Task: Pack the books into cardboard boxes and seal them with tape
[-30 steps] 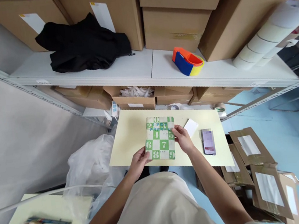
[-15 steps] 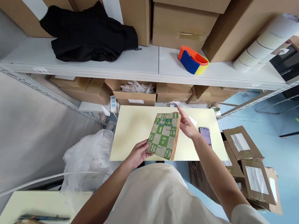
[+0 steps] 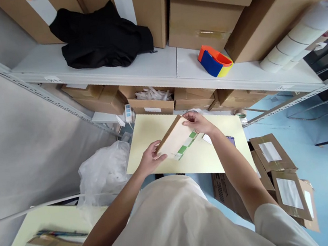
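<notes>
A thick paperback book [image 3: 174,137] is held tilted above the pale yellow table [image 3: 141,132]. A mostly plain pale cover with a strip of green and white squares along one edge faces up, and the browned page edges show on the upper left. My left hand [image 3: 151,157] grips its lower left corner, thumb on top. My right hand [image 3: 197,122] is closed on the upper right end, with the thumb on the cover. Right of the book, partly behind my right forearm, a phone [image 3: 231,140] lies on the table. A small white item [image 3: 207,138] lies near my right wrist.
Above the table runs a grey shelf [image 3: 165,68] with cardboard boxes, a black garment [image 3: 106,37], a coloured band [image 3: 215,61] and white rolls [image 3: 298,39]. Bagged plastic [image 3: 104,164] stands at the left. Several cartons [image 3: 288,193] are stacked on the floor at right.
The book has been turned over: its green numbered front cover faced up before, and now the plain pale side does. My right hand's thumb has come onto the cover.
</notes>
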The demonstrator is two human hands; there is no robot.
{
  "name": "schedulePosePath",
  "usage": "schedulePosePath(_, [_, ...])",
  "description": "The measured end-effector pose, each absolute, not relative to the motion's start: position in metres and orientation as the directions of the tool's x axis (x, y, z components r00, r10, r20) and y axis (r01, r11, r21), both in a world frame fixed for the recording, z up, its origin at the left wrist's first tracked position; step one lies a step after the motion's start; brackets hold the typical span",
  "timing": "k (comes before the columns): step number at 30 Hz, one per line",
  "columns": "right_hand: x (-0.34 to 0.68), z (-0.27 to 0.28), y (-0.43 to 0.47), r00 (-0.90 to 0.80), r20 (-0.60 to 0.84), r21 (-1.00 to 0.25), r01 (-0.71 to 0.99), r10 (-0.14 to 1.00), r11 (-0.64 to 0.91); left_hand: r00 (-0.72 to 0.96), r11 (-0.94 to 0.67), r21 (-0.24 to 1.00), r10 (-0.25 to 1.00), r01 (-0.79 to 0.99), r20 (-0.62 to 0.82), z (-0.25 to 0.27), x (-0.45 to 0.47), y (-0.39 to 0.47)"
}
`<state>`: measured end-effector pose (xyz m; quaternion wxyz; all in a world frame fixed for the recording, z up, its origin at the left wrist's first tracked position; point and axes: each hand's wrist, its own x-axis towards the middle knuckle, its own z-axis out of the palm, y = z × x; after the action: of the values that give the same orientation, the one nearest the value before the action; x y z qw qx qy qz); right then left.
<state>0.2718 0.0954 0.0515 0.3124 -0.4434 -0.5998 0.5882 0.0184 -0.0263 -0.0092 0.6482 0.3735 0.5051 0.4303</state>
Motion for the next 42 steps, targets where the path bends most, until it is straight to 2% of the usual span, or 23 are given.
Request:
schedulePosePath(2, [0.272, 0.053, 0.095, -0.384, -0.177, -0.975, 0.196, 0.906, -0.107, 0.025, 0.368, 0.926, 0.93, -0.089, -0.367, -0.013, 0.019, -0.027])
schedulePosePath(6, [0.296, 0.051, 0.084, -0.438, -0.285, -0.95, 0.247, 0.853, -0.191, -0.035, 0.418, 0.894, 0.903, -0.16, -0.428, -0.02, 0.024, -0.036])
schedulePosePath(9, [0.313, 0.04, 0.071, -0.336, -0.299, -0.953, 0.162, 0.893, -0.258, 0.008, 0.477, 0.841, 0.871, -0.256, -0.491, -0.023, 0.026, -0.042])
schedulePosePath(13, [0.315, 0.019, 0.06, -0.131, -0.248, -0.967, -0.028, 0.96, -0.254, 0.138, 0.542, 0.749, 0.834, -0.382, -0.534, -0.023, 0.029, -0.042])
schedulePosePath(20, [0.32, 0.012, 0.058, -0.097, -0.28, -0.957, -0.053, 0.955, -0.286, 0.141, 0.545, 0.709, 0.826, -0.448, -0.545, -0.028, 0.029, -0.043])
schedulePosePath(27, [0.321, 0.011, 0.06, -0.123, -0.306, -0.95, -0.019, 0.944, -0.311, 0.122, 0.517, 0.711, 0.84, -0.476, -0.529, -0.036, 0.027, -0.047])
schedulePosePath(30, [0.323, 0.017, 0.058, -0.188, -0.268, -0.961, -0.023, 0.945, -0.277, 0.123, 0.51, 0.703, 0.842, -0.495, -0.525, -0.038, 0.025, -0.048])
schedulePosePath(32, [0.324, 0.026, 0.059, -0.28, -0.195, -0.98, 0.024, 0.94, -0.196, 0.142, 0.521, 0.682, 0.835, -0.513, -0.531, -0.038, 0.023, -0.048])
schedulePosePath(35, [0.319, 0.043, 0.067, -0.407, -0.038, -0.979, 0.197, 0.913, 0.047, 0.192, 0.562, 0.644, 0.811, -0.519, -0.553, -0.036, 0.024, -0.047])
schedulePosePath(37, [0.309, 0.054, 0.075, -0.445, 0.049, -0.943, 0.275, 0.894, 0.188, 0.238, 0.61, 0.632, 0.783, -0.479, -0.575, -0.034, 0.027, -0.047])
schedulePosePath(38, [0.304, 0.057, 0.079, -0.457, 0.061, -0.937, 0.281, 0.887, 0.209, 0.268, 0.639, 0.631, 0.764, -0.439, -0.587, -0.034, 0.029, -0.047])
schedulePosePath(40, [0.294, 0.062, 0.086, -0.484, 0.021, -0.956, 0.245, 0.875, 0.158, 0.315, 0.683, 0.648, 0.731, -0.339, -0.605, -0.033, 0.03, -0.048])
schedulePosePath(42, [0.285, 0.064, 0.092, -0.499, -0.045, -0.976, 0.207, 0.865, 0.069, 0.286, 0.66, 0.689, 0.751, -0.299, -0.595, -0.032, 0.027, -0.047])
